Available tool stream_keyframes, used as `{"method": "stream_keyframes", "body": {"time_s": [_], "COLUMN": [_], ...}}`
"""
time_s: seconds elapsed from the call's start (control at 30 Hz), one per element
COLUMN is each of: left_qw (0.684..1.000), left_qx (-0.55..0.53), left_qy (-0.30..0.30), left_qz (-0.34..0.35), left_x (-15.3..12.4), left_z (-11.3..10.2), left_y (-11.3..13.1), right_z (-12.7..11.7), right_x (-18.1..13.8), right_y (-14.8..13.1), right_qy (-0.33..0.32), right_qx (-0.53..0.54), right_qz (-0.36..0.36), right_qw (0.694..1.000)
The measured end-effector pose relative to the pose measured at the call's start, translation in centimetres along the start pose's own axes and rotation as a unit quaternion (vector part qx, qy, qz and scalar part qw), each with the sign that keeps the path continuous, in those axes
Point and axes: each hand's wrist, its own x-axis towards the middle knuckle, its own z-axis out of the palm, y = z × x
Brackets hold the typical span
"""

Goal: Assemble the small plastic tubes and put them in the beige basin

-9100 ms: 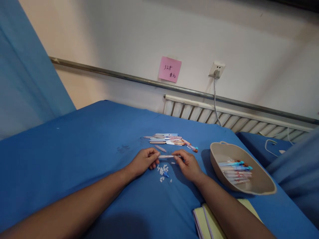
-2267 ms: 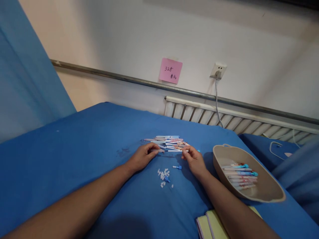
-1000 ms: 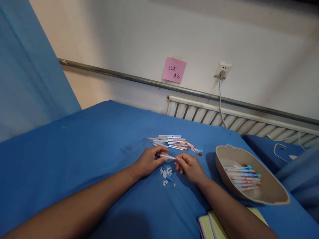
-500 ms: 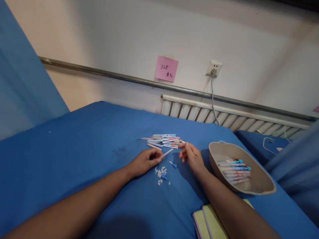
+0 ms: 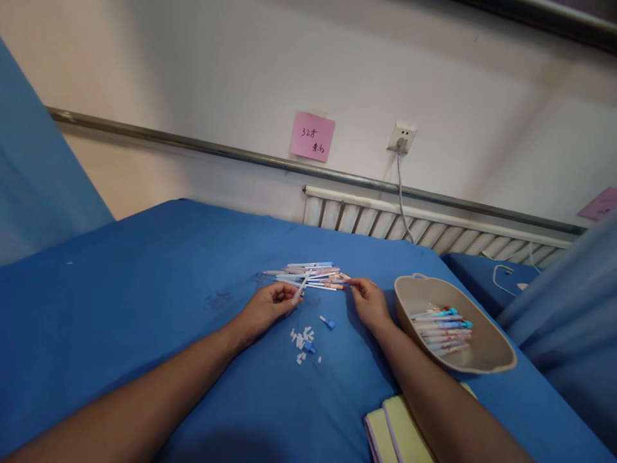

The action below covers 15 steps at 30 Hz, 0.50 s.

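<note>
My left hand point(image 5: 264, 307) rests on the blue cloth with its fingers pinched round a thin pale pen barrel point(image 5: 299, 291) that points up and away. My right hand point(image 5: 369, 299) lies to the right with its fingertips on the near edge of a pile of pens point(image 5: 308, 275); whether they grip one I cannot see. A small blue cap point(image 5: 327, 321) lies loose between the hands. A scatter of tiny white pieces point(image 5: 303, 339) lies just in front of them.
A beige oval basin point(image 5: 482, 360) at the right holds several capped pens point(image 5: 441, 323). Yellow-green notebooks point(image 5: 385, 431) lie at the near edge by my right forearm. Behind the table point(image 5: 144, 276) run a radiator, a wall rail, a pink note and a socket.
My right hand let go of the pen barrel and moved back to the pile of pens. The blue cap now lies on the cloth. My left hand keeps the barrel, now tilted upward.
</note>
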Motion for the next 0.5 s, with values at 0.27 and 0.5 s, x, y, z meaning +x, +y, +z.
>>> {"method": "stream_keyframes", "body": {"time_s": [0.27,0.5], "left_qw": [1.000,0.999], "left_qx": [-0.024,-0.021], "left_qy": [-0.013,-0.028], "left_qz": [0.000,0.005], "left_x": [0.2,0.3], "left_z": [-0.1,-0.3], "left_y": [-0.6,-0.6], "right_z": [0.5,0.5], "right_x": [-0.9,-1.0], "right_y": [-1.8,-1.5], "right_qy": [-0.149,-0.130], "right_qx": [-0.199,-0.200], "right_qz": [-0.168,-0.146], "right_qw": [0.954,0.960]}}
